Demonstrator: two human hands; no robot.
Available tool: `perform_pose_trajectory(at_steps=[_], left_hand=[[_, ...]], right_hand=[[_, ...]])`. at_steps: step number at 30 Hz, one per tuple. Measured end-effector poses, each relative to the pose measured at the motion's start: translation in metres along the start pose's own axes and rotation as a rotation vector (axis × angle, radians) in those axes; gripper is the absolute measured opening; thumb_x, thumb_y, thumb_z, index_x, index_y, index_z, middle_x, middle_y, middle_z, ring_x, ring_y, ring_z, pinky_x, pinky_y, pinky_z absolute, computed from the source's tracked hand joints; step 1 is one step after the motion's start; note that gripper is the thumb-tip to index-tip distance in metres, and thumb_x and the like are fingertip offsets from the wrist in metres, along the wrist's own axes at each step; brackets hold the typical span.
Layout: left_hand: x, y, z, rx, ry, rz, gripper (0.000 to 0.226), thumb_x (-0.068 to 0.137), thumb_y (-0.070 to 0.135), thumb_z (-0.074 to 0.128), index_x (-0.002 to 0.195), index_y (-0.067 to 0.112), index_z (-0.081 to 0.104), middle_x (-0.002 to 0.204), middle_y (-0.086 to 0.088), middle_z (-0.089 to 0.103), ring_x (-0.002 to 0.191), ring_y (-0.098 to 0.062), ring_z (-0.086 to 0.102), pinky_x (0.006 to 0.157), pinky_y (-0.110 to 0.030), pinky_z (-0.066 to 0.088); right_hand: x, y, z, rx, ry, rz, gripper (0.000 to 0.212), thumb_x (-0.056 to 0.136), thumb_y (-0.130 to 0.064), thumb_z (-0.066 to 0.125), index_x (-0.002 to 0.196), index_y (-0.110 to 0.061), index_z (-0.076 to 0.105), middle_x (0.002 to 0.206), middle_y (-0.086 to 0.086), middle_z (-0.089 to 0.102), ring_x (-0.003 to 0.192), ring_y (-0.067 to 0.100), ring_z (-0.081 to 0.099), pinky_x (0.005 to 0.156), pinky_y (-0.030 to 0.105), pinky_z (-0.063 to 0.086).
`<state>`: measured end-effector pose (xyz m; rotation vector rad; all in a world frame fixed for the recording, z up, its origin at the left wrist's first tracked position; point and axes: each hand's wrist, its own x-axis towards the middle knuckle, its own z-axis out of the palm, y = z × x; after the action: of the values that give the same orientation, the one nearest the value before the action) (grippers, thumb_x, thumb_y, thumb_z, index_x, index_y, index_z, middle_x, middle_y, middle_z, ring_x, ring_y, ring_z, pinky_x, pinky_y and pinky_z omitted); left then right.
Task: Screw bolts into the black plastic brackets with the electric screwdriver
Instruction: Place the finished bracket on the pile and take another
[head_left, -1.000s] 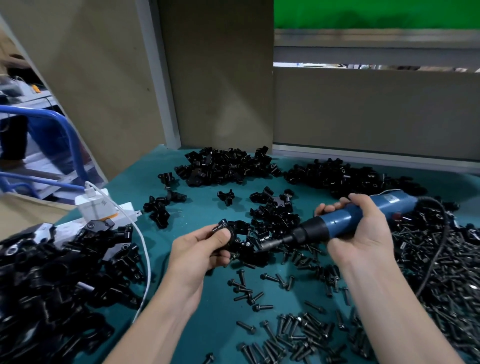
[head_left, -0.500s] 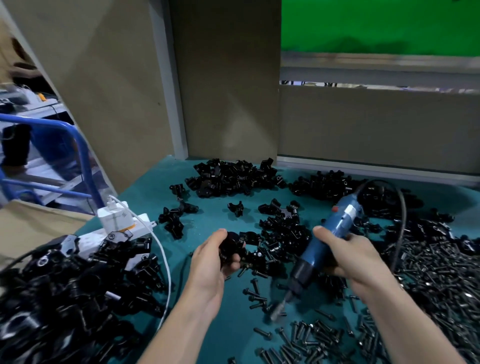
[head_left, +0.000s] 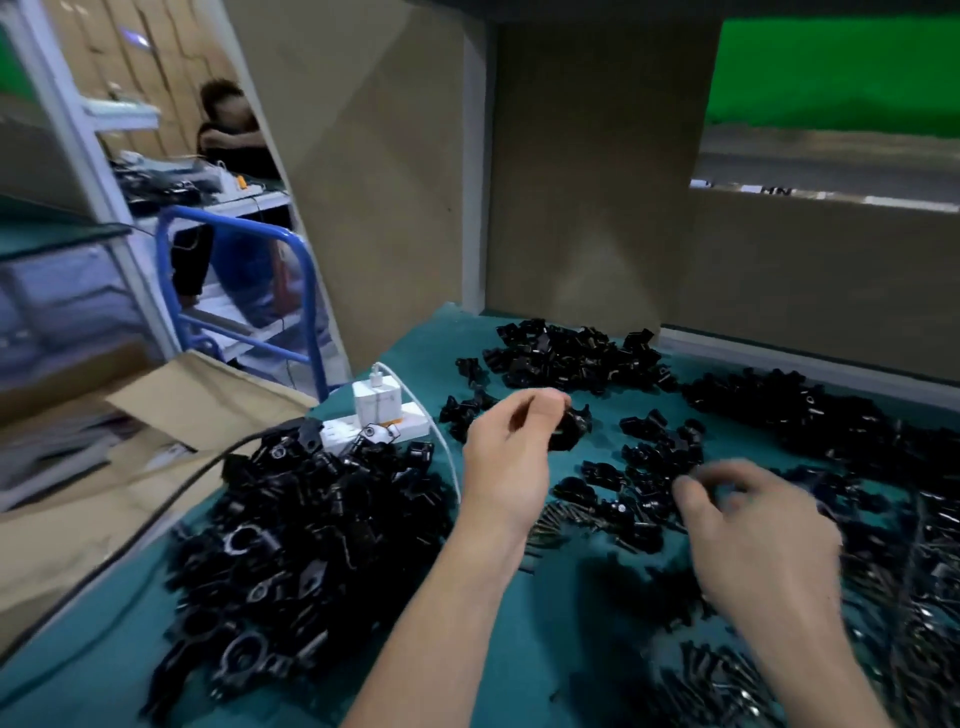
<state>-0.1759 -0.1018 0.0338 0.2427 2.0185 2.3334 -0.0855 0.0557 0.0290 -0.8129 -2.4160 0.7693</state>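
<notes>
My left hand (head_left: 509, 457) holds one black plastic bracket (head_left: 571, 428) in its fingertips, raised above the teal table (head_left: 519, 649). My right hand (head_left: 758, 535) is motion-blurred and hovers palm down over a small cluster of brackets (head_left: 654, 467) in the middle. Its fingers are bent, and the blur hides whether they hold anything. The electric screwdriver is not visible. Loose bolts (head_left: 561, 519) lie between my two hands, and many more bolts (head_left: 909, 597) are spread at the right.
A large heap of brackets (head_left: 311, 530) fills the near left. Two more heaps lie at the back (head_left: 576, 358) and back right (head_left: 810, 410). A white power strip with a charger (head_left: 374, 410) and a cardboard box (head_left: 130, 467) sit left. Beyond a blue cart handle (head_left: 291, 270) is a person (head_left: 228, 130).
The view has swung left. My right hand no longer grips the blue screwdriver and has moved over the middle brackets. My left hand has lifted its bracket up and away.
</notes>
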Motion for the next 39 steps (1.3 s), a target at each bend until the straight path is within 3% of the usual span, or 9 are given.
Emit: perform_pose_trajectory(at_steps=[3, 7, 9, 13, 17, 21, 26, 30, 39], left_hand=[[-0.01, 0.011, -0.013, -0.039, 0.027, 0.073, 0.019, 0.103, 0.028, 0.063, 0.093, 0.023, 0.078, 0.089, 0.011, 0.077, 0.084, -0.001, 0.069, 0.076, -0.017, 0.052], [-0.023, 0.027, -0.053, -0.176, 0.115, 0.024, 0.014, 0.098, 0.018, 0.07, 0.094, 0.028, 0.08, 0.091, -0.005, 0.079, 0.08, -0.025, 0.074, 0.064, -0.035, 0.061], [-0.025, 0.029, -0.08, 0.03, 0.249, 0.085, 0.014, 0.093, 0.021, 0.076, 0.098, 0.033, 0.081, 0.089, 0.003, 0.08, 0.084, -0.018, 0.076, 0.071, -0.033, 0.062], [-0.032, 0.036, -0.125, 0.575, 0.542, 0.17, 0.027, 0.094, 0.033, 0.068, 0.12, 0.04, 0.074, 0.108, 0.015, 0.076, 0.103, -0.005, 0.067, 0.091, -0.025, 0.051], [-0.031, 0.032, -0.162, 1.005, 0.408, 0.055, 0.03, 0.101, 0.038, 0.053, 0.127, 0.034, 0.067, 0.121, 0.004, 0.07, 0.116, -0.024, 0.059, 0.091, -0.037, 0.045], [-0.03, 0.024, -0.175, 1.012, 0.281, -0.163, 0.028, 0.099, 0.045, 0.055, 0.123, 0.036, 0.067, 0.109, 0.005, 0.069, 0.102, -0.021, 0.06, 0.082, -0.035, 0.046], [-0.02, 0.025, -0.153, 1.003, 0.443, 0.123, 0.032, 0.098, 0.042, 0.058, 0.124, 0.027, 0.071, 0.124, 0.009, 0.067, 0.122, -0.017, 0.056, 0.098, -0.035, 0.044], [0.004, 0.019, -0.102, 0.997, 0.31, 0.273, 0.038, 0.097, 0.03, 0.062, 0.134, 0.019, 0.067, 0.152, 0.0, 0.054, 0.146, -0.015, 0.035, 0.123, -0.028, 0.022], [0.064, -0.05, 0.003, 0.985, -0.202, 0.011, 0.072, 0.105, 0.04, 0.053, 0.165, 0.019, 0.019, 0.174, 0.0, 0.008, 0.16, -0.016, -0.002, 0.128, -0.033, 0.005]], right_hand=[[-0.025, -0.06, 0.018, 0.367, -0.414, -0.194, 0.017, 0.085, -0.05, 0.069, 0.1, -0.054, 0.06, 0.084, -0.027, 0.072, 0.074, -0.007, 0.067, 0.063, 0.022, 0.05], [-0.036, -0.108, 0.049, 0.841, -0.707, -0.147, 0.016, 0.1, -0.023, 0.065, 0.109, -0.035, 0.07, 0.095, 0.006, 0.079, 0.081, 0.019, 0.077, 0.075, 0.048, 0.064], [-0.035, -0.128, 0.064, 0.905, -0.741, -0.109, 0.009, 0.101, -0.02, 0.066, 0.103, -0.024, 0.073, 0.093, 0.017, 0.078, 0.077, 0.029, 0.075, 0.07, 0.05, 0.065], [-0.027, -0.163, 0.105, 0.589, -0.698, -0.215, 0.011, 0.091, -0.031, 0.071, 0.097, -0.022, 0.068, 0.087, 0.013, 0.076, 0.087, 0.035, 0.073, 0.082, 0.058, 0.059], [-0.013, -0.182, 0.136, -0.07, -0.547, -0.478, 0.025, 0.091, -0.039, 0.062, 0.113, -0.028, 0.06, 0.107, 0.007, 0.071, 0.102, 0.036, 0.063, 0.076, 0.039, 0.046], [-0.011, -0.175, 0.152, -0.229, -0.71, -0.6, 0.035, 0.093, -0.032, 0.061, 0.128, -0.03, 0.058, 0.107, 0.007, 0.067, 0.089, 0.03, 0.059, 0.071, 0.037, 0.046], [0.012, -0.147, 0.136, -0.071, -0.663, -0.547, 0.038, 0.09, -0.023, 0.055, 0.122, -0.041, 0.064, 0.1, -0.009, 0.073, 0.096, 0.021, 0.064, 0.083, 0.038, 0.056], [0.054, -0.123, 0.114, -0.027, -0.543, -0.471, 0.024, 0.093, -0.019, 0.066, 0.102, -0.038, 0.075, 0.092, -0.016, 0.071, 0.087, 0.009, 0.065, 0.079, 0.023, 0.05], [0.149, -0.054, 0.124, -0.446, -0.564, -0.329, 0.07, 0.097, -0.027, 0.067, 0.158, -0.022, 0.034, 0.152, 0.009, 0.048, 0.138, 0.029, 0.045, 0.108, 0.034, 0.044]])
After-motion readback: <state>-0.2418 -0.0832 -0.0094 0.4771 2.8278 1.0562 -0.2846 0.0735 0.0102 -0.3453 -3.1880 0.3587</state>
